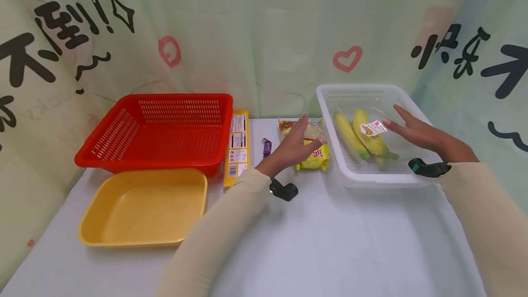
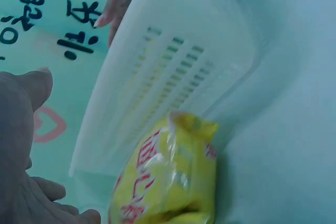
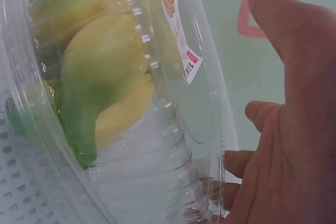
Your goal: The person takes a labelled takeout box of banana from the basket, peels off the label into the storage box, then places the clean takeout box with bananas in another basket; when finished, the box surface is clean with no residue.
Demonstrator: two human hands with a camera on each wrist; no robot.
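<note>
My right hand (image 1: pixel 431 137) is over the white basket (image 1: pixel 383 178), beside a clear plastic box of bananas (image 1: pixel 360 131) with a label. In the right wrist view the thumb is apart from the box (image 3: pixel 157 182), and some fingertips show through its edge; whether they touch it I cannot tell. My left hand (image 1: pixel 294 145) hovers with spread fingers above a yellow snack bag (image 1: pixel 312 162) left of the basket. The left wrist view shows this bag (image 2: pixel 178 166) against the basket's side, not in the hand. A brown-and-clear package (image 1: pixel 285 126) lies partly hidden behind the left hand.
A red basket (image 1: pixel 183 145) stands at the back left, with a yellow tray (image 1: pixel 142 210) in front of it. Between the red basket and the left hand lie a yellow-orange box (image 1: pixel 238 150) with printed labels and a small purple wrapped snack (image 1: pixel 267 147). A printed curtain (image 1: pixel 255 35) hangs behind.
</note>
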